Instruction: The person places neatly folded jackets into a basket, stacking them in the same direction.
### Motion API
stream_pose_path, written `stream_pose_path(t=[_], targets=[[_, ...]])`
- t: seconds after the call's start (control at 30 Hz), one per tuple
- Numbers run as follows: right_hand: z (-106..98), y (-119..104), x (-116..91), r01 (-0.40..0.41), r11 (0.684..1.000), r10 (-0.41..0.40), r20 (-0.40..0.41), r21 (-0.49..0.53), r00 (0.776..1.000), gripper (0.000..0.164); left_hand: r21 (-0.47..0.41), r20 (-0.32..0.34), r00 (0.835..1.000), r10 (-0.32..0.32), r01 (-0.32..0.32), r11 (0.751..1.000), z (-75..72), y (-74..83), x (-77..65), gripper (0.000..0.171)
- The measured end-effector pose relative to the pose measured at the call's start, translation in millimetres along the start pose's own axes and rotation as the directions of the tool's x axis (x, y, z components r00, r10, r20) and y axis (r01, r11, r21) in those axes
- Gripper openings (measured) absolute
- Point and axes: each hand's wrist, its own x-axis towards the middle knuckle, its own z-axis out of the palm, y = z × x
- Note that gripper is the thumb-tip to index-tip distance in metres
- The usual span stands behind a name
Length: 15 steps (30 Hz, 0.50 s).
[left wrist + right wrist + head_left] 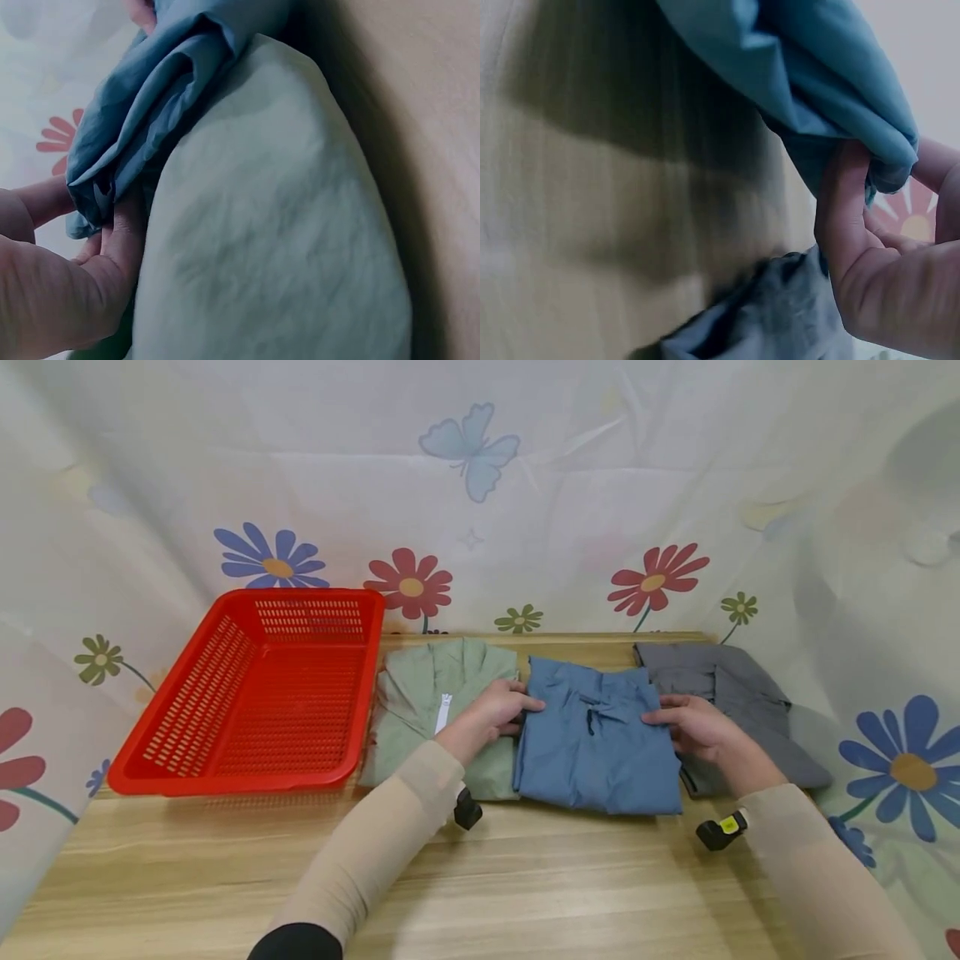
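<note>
A folded blue garment (pixel 592 752) with a small dark zip pull lies between a green and a grey one, its edges lifted off the table. My left hand (pixel 498 710) pinches its left edge, thumb on top and fingers beneath, as the left wrist view also shows. The right edge is pinched by my right hand (pixel 697 727); the right wrist view has the blue cloth (pixel 825 82) bunched between thumb and fingers. Under my left hand lies the folded green garment (pixel 420 735) with a white zip. Beside my right hand is the folded grey garment (pixel 750 702).
A red plastic basket (pixel 367 693) with slotted walls stands at the left, close to the green garment. Bare wooden tabletop (pixel 570 885) stretches along the front. A floral curtain (pixel 555 527) hangs behind and at both sides.
</note>
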Motion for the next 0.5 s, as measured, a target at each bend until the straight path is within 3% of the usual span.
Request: stream_pose_path(t=[0.23,0.5], targets=[[5.9,-21.4,-11.7,0.043,0.998,-0.044,-0.028,-0.052,0.999,0.089,0.003,-0.009,1.0,0.023,-0.023,1.0,-5.1,6.0,-9.5,0.066],[18.7,-47.3,-22.1,0.097,0.992,-0.099,-0.022,-0.074,0.995,0.088,-0.014,-0.024,0.999,0.025,-0.026,1.0,-15.7,18.9,-30.7,0.068]])
